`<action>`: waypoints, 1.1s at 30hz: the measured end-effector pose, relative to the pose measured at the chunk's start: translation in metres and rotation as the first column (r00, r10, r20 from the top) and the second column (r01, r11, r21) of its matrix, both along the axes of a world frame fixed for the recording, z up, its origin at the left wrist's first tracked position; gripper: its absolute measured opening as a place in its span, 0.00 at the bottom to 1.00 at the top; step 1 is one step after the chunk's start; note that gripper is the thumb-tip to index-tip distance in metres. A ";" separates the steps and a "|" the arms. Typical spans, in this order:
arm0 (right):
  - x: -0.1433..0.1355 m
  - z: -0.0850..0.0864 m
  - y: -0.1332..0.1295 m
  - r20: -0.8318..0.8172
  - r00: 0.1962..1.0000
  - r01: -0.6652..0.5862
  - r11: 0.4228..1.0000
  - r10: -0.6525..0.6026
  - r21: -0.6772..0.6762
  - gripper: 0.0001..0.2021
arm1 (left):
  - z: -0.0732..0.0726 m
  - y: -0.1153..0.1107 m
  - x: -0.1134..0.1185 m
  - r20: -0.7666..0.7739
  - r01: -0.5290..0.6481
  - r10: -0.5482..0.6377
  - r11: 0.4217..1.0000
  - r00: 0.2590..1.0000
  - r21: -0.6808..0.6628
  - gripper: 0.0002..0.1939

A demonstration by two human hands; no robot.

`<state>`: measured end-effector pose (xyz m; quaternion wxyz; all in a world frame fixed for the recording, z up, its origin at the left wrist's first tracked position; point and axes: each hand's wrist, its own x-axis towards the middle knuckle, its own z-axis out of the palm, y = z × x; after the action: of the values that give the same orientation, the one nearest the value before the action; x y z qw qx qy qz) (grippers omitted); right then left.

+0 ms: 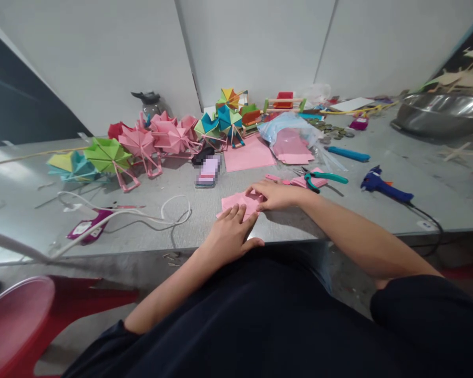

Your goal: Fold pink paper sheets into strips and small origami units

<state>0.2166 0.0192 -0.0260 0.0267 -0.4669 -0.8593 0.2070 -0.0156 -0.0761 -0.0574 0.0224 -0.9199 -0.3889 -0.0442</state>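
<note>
A small folded sheet of pink paper lies on the table in front of me. My left hand rests flat on its near side, fingers stretched forward and thumb out to the right. At the paper's right end, my right hand has curled fingers and thumb closed around a raised fold. Just beyond the right hand, pliers with teal handles lie on more pink paper pieces. A phone with a blurred screen lies behind the folded paper.
Folded paper umbrellas stand at the back left. A plastic bag sits near a large pink sheet. To the right are a blue glue gun and a metal bowl. A white cable crosses the left side above a red stool.
</note>
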 end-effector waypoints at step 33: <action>-0.004 -0.027 0.015 -0.097 0.928 -0.319 0.901 0.360 0.295 0.21 | -0.007 -0.001 -0.002 -0.023 0.074 -0.073 0.996 0.997 0.059 0.51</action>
<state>0.2124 0.0341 -0.0525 0.1188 -0.2846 -0.9434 0.1219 -0.0172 -0.0775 -0.0646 0.0523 -0.9329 -0.3532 -0.0471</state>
